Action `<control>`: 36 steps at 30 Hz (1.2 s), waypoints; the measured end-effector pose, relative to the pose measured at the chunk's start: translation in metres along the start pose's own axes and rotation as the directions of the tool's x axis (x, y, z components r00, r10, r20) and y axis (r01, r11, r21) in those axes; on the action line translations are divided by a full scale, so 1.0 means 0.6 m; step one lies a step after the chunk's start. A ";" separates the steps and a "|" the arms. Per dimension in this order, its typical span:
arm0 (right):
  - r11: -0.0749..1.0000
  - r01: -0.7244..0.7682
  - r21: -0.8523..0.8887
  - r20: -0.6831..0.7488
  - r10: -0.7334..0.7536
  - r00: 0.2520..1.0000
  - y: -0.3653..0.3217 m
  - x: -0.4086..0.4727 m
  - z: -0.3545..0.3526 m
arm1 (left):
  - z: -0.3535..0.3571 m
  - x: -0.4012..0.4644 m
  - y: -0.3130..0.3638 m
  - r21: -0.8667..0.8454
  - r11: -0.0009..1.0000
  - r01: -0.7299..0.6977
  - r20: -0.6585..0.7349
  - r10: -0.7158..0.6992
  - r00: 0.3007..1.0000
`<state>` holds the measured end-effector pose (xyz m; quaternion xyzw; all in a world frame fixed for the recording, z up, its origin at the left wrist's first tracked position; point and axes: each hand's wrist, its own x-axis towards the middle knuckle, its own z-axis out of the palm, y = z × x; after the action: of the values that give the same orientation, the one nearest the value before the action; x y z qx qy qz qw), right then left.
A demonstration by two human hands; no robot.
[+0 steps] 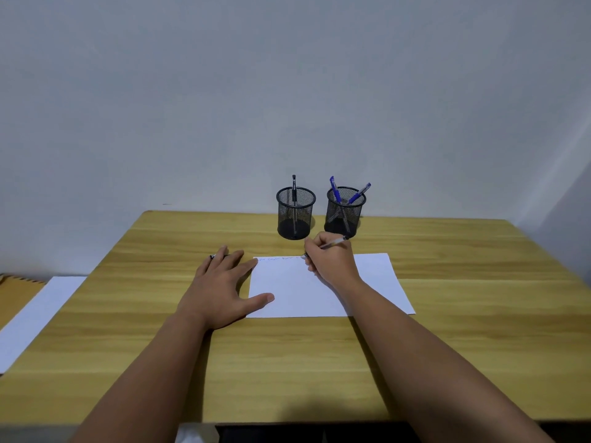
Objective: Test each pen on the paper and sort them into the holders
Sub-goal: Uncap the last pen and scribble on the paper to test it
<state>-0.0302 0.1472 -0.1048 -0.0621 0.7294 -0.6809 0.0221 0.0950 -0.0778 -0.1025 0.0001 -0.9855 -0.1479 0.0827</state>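
A white sheet of paper [287, 292] lies on the wooden table [447, 346], with faint scribbles along its top edge. My right hand [329, 260] grips a clear pen [335, 243], its tip pressed to the paper's top edge. My left hand [224, 282] lies flat, fingers spread, pinning the paper's left edge. Behind the paper stand two black mesh holders. The left holder [295, 215] contains one black pen [294, 190]. The right holder [344, 212] contains two blue pens [334, 188], leaning apart.
A pale wall rises right behind the table. Off the table's left edge lies another white sheet [32, 314] on a lower surface, beside a brown ridged object [16, 295].
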 end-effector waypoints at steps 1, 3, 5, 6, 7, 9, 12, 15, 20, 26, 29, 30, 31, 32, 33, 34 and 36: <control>1.000 0.011 -0.005 0.007 -0.011 1.000 0.001 0.001 0.000 | 0.000 0.000 0.000 -0.005 1.000 0.001 -0.002 -0.001 1.000; 0.999 0.034 -0.001 0.025 -0.034 0.999 0.003 0.002 0.000 | 0.000 0.001 0.001 -0.015 1.000 0.006 0.000 -0.006 1.000; 0.999 0.047 -0.002 0.025 -0.047 0.999 0.005 0.003 -0.001 | 0.000 0.001 0.001 -0.017 1.000 0.008 0.004 -0.008 1.000; 0.998 0.054 -0.008 0.024 -0.054 0.998 0.004 0.002 -0.001 | 0.000 0.002 0.001 -0.014 1.000 0.008 0.007 -0.008 1.000; 0.998 0.063 -0.012 0.025 -0.063 0.998 0.004 0.003 -0.001 | 0.000 0.001 0.001 -0.012 1.000 0.007 0.010 -0.007 1.000; 0.997 0.075 -0.024 0.029 -0.074 0.997 0.006 0.005 0.001 | 0.000 0.001 0.000 -0.012 1.000 0.007 0.009 -0.006 1.000; 0.997 0.068 -0.045 0.031 -0.067 0.997 0.009 0.008 0.004 | -0.001 0.000 0.002 -0.018 1.000 0.008 0.008 -0.008 1.000; 0.996 0.065 -0.069 0.026 -0.063 0.998 0.007 0.007 0.001 | -0.002 0.000 0.002 -0.020 1.000 0.009 0.009 -0.009 1.000; 0.990 0.096 -0.104 0.013 -0.095 0.995 0.005 0.002 0.003 | -0.001 -0.001 0.002 -0.017 1.000 0.009 0.006 -0.009 1.000; 0.993 0.079 -0.090 0.004 -0.079 0.997 -0.003 -0.004 -0.002 | -0.002 -0.002 0.002 -0.021 1.000 0.011 0.008 -0.010 1.000; 0.994 0.067 -0.091 -0.003 -0.067 0.998 -0.007 -0.006 -0.001 | -0.001 -0.001 0.002 -0.016 1.000 0.008 0.010 -0.008 1.000; 0.996 0.054 -0.077 -0.006 -0.055 0.998 -0.008 -0.007 -0.001 | -0.001 -0.001 0.002 -0.016 1.000 0.007 0.009 -0.007 1.000; 0.998 0.041 -0.053 -0.011 -0.042 0.999 -0.008 -0.007 -0.001 | -0.001 -0.002 0.001 -0.017 1.000 0.005 0.007 -0.005 1.000; 0.999 0.032 -0.035 -0.016 -0.032 0.999 -0.008 -0.007 -0.001 | -0.001 -0.002 0.001 -0.018 1.000 0.005 0.005 -0.005 1.000; 0.999 0.026 -0.027 -0.023 -0.027 0.999 -0.009 -0.007 -0.001 | -0.001 -0.002 0.001 -0.019 1.000 0.005 0.004 -0.005 1.000; 0.999 0.023 -0.027 -0.027 -0.024 0.999 -0.009 -0.007 -0.001 | 0.000 -0.001 0.001 -0.019 1.000 0.006 0.005 -0.006 1.000; 0.999 0.025 -0.042 -0.028 -0.026 0.999 -0.009 -0.008 0.000 | -0.001 -0.001 0.001 -0.019 1.000 0.008 0.005 -0.007 1.000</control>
<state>-0.0254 0.1475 -0.0997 -0.0622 0.7428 -0.6666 0.0018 0.0955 -0.0772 -0.1021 0.0026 -0.9842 -0.1577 0.0799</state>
